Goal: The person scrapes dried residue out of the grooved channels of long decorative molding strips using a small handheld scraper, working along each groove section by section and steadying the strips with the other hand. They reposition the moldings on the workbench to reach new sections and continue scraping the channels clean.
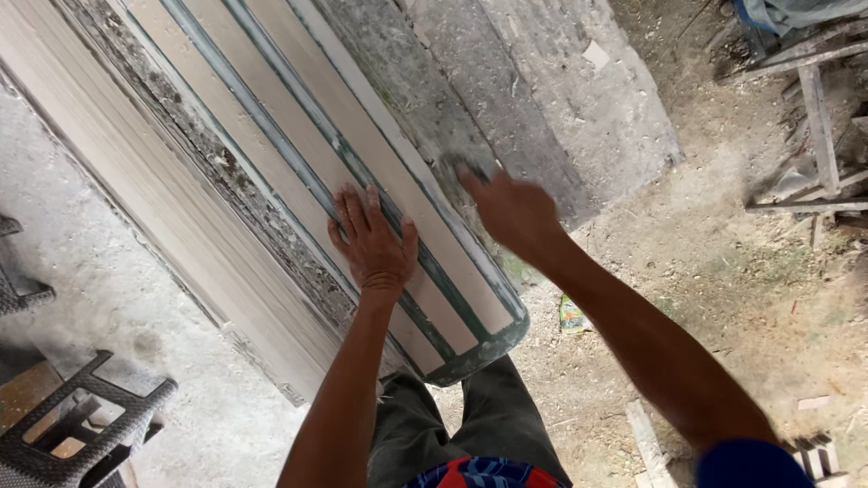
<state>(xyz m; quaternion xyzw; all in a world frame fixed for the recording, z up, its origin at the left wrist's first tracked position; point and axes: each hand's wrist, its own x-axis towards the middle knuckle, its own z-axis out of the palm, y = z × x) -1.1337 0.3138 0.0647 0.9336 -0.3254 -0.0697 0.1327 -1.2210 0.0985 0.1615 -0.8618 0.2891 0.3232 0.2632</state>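
Setting: a dusty outdoor work area with bare dirt ground (pixel 723 298), wood chips and offcuts scattered about, seen from above.
Nearest: the person's dark trousers and a red and blue shirt hem at the bottom edge; a grey woven plastic stool (pixel 81 425) stands at lower left.
Workpiece: a long wooden panel (pixel 271 172) with pale sanded strips between raised green-painted ribs, its rounded end close to the person's legs, its long axis running away up and to the left.
Support: the panel lies on a rough, dust-covered table (pixel 542 99) of grey slabs.
Left hand: the left hand (pixel 372 242) lies flat on the panel near its rounded end, fingers (pixel 353 206) spread wide and pointing up along the ribs, gripping nothing, only pressing down.
Right hand: the right hand (pixel 514 213) is at the panel's right edge, a little farther up than the left, and blurred by motion; its fingers curl over a small dark pad (pixel 461 166), likely sandpaper, pressed to the outer rib.
Relation: both hands sit near the panel's close end, and most of its length stretches beyond them.
Farther off: a small colourful wrapper (pixel 573 316) on the ground, and weathered timber frames (pixel 814 117) at upper right.
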